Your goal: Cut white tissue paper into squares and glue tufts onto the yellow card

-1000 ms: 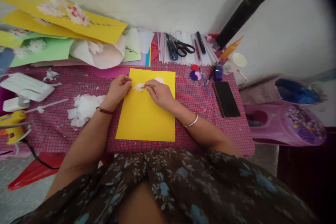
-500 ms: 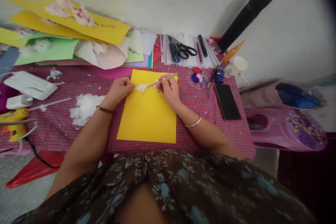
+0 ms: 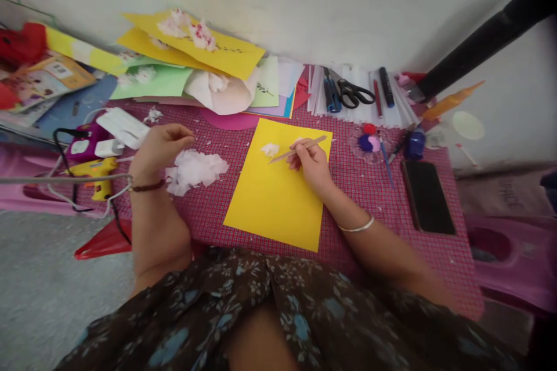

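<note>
A sheet of yellow paper (image 3: 274,203) lies in front of me with a small tuft of white tissue paper (image 3: 270,149) near its upper left part. My right hand (image 3: 311,165) rests over the sheet, closed around a thin flat wooden stick (image 3: 282,157). The stick's pointed end is just below the tuft. A second white bit (image 3: 300,140) shows behind that hand. My left hand (image 3: 163,145) is off the sheet, above the upper left of a pile of white tissue pieces (image 3: 195,171). Its fingertips are pressed together; anything between them cannot be made out.
At left are a yellow glue gun (image 3: 93,169), a white box-like device (image 3: 122,126) and cables. Decorated yellow cards (image 3: 235,55) lean by the wall. Scissors (image 3: 354,94), a cutter knife (image 3: 331,93), a paint palette (image 3: 368,142) and a phone (image 3: 429,197) lie at right.
My left hand has moved left, away from the white tuft to the tissue pile. The stick's tip has come off the tuft and sits lower. My view has turned left.
</note>
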Demonstrator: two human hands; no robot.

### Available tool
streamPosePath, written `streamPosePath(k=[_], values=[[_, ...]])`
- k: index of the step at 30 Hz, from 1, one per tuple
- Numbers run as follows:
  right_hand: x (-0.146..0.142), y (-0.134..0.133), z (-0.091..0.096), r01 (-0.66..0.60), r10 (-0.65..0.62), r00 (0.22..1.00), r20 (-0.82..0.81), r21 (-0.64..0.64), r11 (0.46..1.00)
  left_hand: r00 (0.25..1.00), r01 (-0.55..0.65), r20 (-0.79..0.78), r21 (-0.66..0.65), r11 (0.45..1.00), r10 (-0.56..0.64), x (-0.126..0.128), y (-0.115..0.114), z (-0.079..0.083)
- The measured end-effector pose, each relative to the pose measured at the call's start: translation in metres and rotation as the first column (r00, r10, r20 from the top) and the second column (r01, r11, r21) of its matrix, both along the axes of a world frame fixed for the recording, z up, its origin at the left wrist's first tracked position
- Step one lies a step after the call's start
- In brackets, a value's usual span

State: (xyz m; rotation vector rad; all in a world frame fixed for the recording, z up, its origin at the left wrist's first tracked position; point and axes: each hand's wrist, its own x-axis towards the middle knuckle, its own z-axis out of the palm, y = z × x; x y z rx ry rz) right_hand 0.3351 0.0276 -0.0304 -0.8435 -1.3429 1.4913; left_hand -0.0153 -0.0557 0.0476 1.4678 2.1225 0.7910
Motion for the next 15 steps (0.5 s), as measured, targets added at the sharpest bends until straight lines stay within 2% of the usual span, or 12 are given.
streamPosePath(k=[3,6,8,12,15], values=[[0.001,-0.001,0.000,0.001,-0.001,1.000,0.015,0.010,1.000,0.995,0.087,-0.036,-0.025,0.996,-0.088,0.011,-0.013,0.002],[0.002,-0.001,-0.002,0.002,-0.002,1.000,0.030,0.019,1.000,0.976,0.161,-0.139,-0.036,0.986,-0.165,0.023,-0.033,0.005],[0.002,0.000,-0.003,0.000,-0.001,0.999,0.035,0.024,1.000,0.960,0.196,-0.199,-0.028,0.980,-0.198,0.035,-0.049,0.000],[0.002,0.000,-0.004,-0.011,0.009,0.999,0.046,0.041,0.999,0.934,0.233,-0.294,0.071,0.970,-0.203,0.060,-0.076,-0.029],[0.001,0.001,-0.005,-0.009,0.007,0.999,0.052,0.050,0.999,0.947,0.173,-0.297,0.150,0.973,-0.123,0.072,-0.085,-0.055]])
